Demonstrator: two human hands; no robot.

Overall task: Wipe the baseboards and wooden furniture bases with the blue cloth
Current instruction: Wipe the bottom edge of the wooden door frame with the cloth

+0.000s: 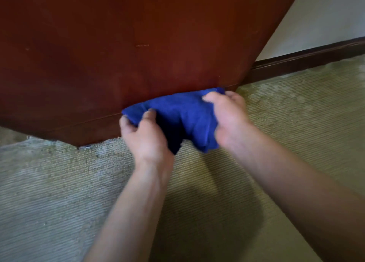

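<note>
Hands: left [144,135], right [229,117] grip clamped on blue cloth [183,115], against furniture base [94,127].

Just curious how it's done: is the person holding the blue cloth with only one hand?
No, both the left hand and right hand grip the blue cloth.

Two bare forearms, no sleeves or jewellery.

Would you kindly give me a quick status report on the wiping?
Left hand and right hand both grip the blue cloth. Cloth bunched against the wooden furniture base, above the carpet. Nothing in the way.
</note>
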